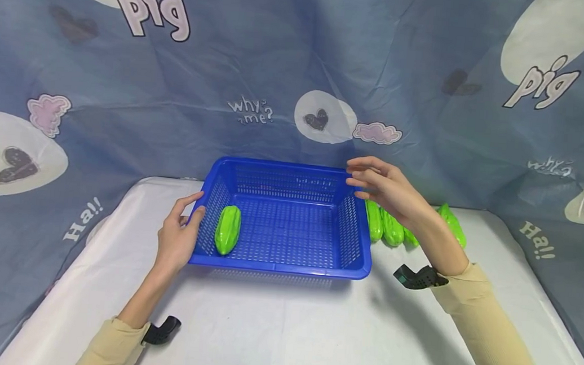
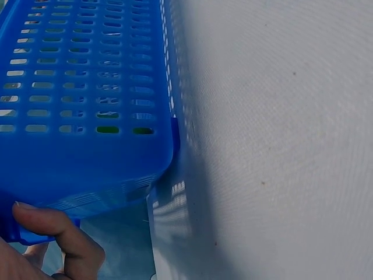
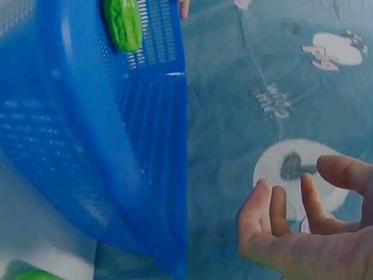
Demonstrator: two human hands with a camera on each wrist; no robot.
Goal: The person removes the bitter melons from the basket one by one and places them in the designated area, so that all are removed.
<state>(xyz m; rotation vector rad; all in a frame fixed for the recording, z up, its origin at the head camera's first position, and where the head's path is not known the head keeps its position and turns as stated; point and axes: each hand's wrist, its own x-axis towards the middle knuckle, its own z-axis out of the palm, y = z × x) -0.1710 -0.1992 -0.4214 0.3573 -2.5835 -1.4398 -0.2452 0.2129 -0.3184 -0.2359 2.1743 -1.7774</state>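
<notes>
A blue plastic basket (image 1: 278,268) with slotted walls stands on the white table. My left hand (image 1: 177,236) grips its left rim; in the left wrist view the thumb (image 2: 44,219) lies over the edge with a bent finger beside it. One glossy green, ridged vegetable (image 1: 227,230), like a bitter melon, lies in the basket's left end. Above the right rear corner hovers my right hand (image 1: 392,192), holding nothing, its fingers loosely bent and apart in the right wrist view. More such green vegetables (image 1: 392,229) lie right of the basket, partly hidden under my right hand and forearm.
The white tabletop (image 1: 271,328) extends in front of the basket. Close behind it hangs a blue-grey printed cloth (image 1: 183,141), which also runs along both sides. A single green vegetable (image 1: 453,225) lies farther right, beyond my right forearm.
</notes>
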